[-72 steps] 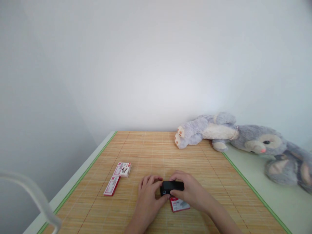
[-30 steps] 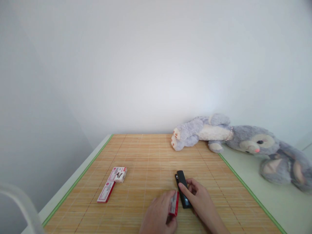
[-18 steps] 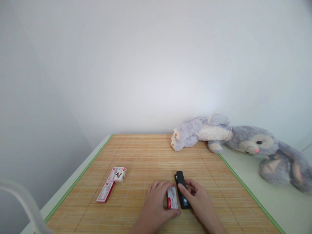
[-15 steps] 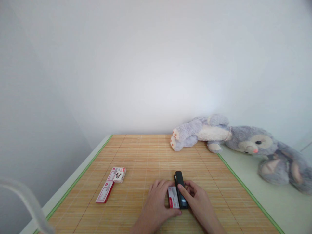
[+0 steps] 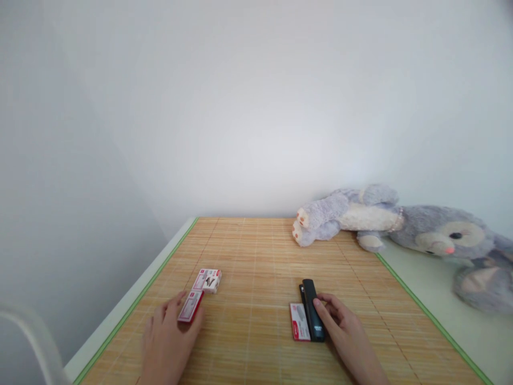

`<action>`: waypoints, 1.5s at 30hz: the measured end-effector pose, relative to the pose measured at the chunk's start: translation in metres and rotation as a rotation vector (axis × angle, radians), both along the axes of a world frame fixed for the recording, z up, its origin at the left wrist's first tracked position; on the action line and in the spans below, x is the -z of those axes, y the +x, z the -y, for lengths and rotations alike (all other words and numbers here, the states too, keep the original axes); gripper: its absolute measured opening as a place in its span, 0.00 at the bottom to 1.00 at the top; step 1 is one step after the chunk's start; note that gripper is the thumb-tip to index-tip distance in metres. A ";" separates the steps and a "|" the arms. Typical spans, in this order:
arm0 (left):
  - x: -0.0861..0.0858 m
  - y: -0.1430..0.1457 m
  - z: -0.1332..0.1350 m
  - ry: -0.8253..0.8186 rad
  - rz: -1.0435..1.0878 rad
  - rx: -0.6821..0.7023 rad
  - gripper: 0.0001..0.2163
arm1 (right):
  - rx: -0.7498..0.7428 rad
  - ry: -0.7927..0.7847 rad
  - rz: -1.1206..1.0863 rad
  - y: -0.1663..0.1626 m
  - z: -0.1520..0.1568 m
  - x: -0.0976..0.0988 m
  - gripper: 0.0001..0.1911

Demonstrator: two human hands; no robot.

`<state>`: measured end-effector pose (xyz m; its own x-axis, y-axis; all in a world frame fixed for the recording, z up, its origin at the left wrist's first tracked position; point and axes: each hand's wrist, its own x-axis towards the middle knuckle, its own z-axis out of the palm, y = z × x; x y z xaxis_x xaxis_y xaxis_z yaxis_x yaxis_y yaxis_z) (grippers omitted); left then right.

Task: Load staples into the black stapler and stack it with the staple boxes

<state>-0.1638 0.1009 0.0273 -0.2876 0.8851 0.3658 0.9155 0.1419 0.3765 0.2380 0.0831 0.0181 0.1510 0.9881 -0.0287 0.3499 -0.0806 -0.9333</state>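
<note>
well behind the black stapler (image 5: 313,310) stands a big pale wall (image 5: 256,107). the surface (image 5: 425,278) shows to the right of the stapler. a straw-coloured mat (image 5: 260,256) lies on it, under the stapler. past the stapler and off to the right, a long grey soft toy (image 5: 366,218) lies down, its legs on the mat.

just right of the stapler is the right hand (image 5: 340,326). its grip is narrow and holds the stapler, thumb on top. well to the left of the stapler is the left hand (image 5: 170,334). its thumb and fingers sit around a red-sided box (image 5: 191,306), but i cannot tell if that grip squeezes. also left of the stapler, a bit farther back, are a thick box (image 5: 211,280) and a flat box (image 5: 199,279). a red and white box (image 5: 300,322) lies right against the stapler's left side.

i think the step now is taking hold of the red-sided box. that calls for a gentle pinch that does not bump the boxes next to it.

half a second ago, the left hand was at the stapler, around the red and white box. now no hand is on that box. the right hand has stayed on the stapler.
</note>
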 end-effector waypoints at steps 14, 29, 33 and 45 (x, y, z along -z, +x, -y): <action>-0.016 0.203 0.029 -0.217 0.336 0.429 0.25 | -0.038 0.016 -0.072 -0.004 0.002 -0.003 0.28; -0.033 0.186 -0.013 -0.338 0.384 0.983 0.36 | -0.050 0.051 -0.035 -0.001 0.001 0.003 0.26; -0.031 0.177 -0.009 -0.328 0.401 0.957 0.43 | -0.068 0.035 -0.060 0.000 0.000 0.003 0.27; -0.001 -0.034 -0.074 -0.095 -0.041 0.496 0.32 | -0.082 0.002 -0.074 -0.001 0.001 0.000 0.31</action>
